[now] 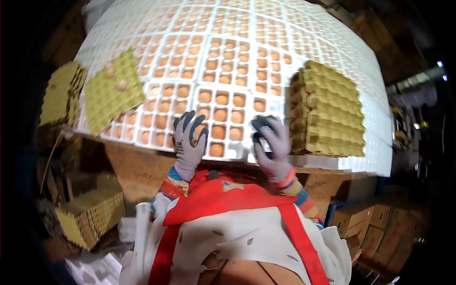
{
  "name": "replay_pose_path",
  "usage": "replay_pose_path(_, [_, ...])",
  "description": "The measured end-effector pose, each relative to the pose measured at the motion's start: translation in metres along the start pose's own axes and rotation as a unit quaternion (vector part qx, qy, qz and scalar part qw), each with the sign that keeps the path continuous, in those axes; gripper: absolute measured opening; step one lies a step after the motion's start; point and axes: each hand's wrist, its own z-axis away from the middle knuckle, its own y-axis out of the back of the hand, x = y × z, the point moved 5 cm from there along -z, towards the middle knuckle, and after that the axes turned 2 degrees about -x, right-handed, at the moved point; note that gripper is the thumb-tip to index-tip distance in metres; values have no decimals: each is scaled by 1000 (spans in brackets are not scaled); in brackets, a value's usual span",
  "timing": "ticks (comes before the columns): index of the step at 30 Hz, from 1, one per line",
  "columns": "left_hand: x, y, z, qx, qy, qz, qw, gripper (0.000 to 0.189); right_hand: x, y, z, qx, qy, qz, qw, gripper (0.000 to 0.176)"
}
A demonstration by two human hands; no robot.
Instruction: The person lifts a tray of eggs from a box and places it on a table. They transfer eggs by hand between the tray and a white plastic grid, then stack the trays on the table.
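Observation:
White foam trays (200, 97) with square cells cover the table, many cells holding brown eggs (222, 98). My left hand (190, 142), in a light glove with dark fingertips, lies over the near trays with its fingers spread, beside an egg partly seen between thumb and fingers. My right hand (271, 145), gloved the same way, is over the near cells further right, its fingers apart and curved; no egg shows in it. Some cells between the hands show no egg. A tall stack of yellowish pulp trays (332, 109) stands just right of my right hand.
A pulp tray (114, 92) with a few eggs lies tilted on the foam trays at left. Another pulp stack (61, 92) stands at the far left edge. Below the table are more pulp trays (92, 213) and cardboard boxes (351, 221).

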Motion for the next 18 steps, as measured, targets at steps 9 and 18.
replay_pose_path(9, [179, -178, -28, -295, -91, 97, 946, 84, 259, 335, 97, -109, -572, 384, 717, 53])
replay_pose_path(18, [117, -83, -96, -82, 184, 678, 707, 54, 122, 207, -1, 132, -361, -118, 916, 41])
